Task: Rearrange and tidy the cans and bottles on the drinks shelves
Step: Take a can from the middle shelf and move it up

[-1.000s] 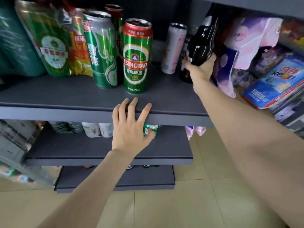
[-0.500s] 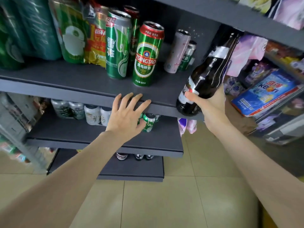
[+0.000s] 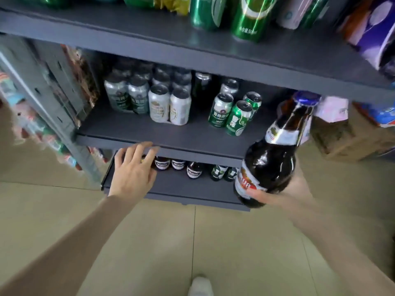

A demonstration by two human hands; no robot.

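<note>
One bottle [image 3: 269, 165] gripped low in right hand [image 3: 286, 192], off the shelves. Left hand [image 3: 132, 171], fingers spread, at middle shelf [image 3: 171, 133] edge. Mid-transfer; next, probably down beside bottom-shelf bottles [image 3: 178, 166], upright.

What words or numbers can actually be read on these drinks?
"U8": red band on the brown beer bottle held in the right hand.
"500ml", faint: foot of the tall green can on the upper shelf.
Small cans and lower bottles: labels too blurred.
</note>
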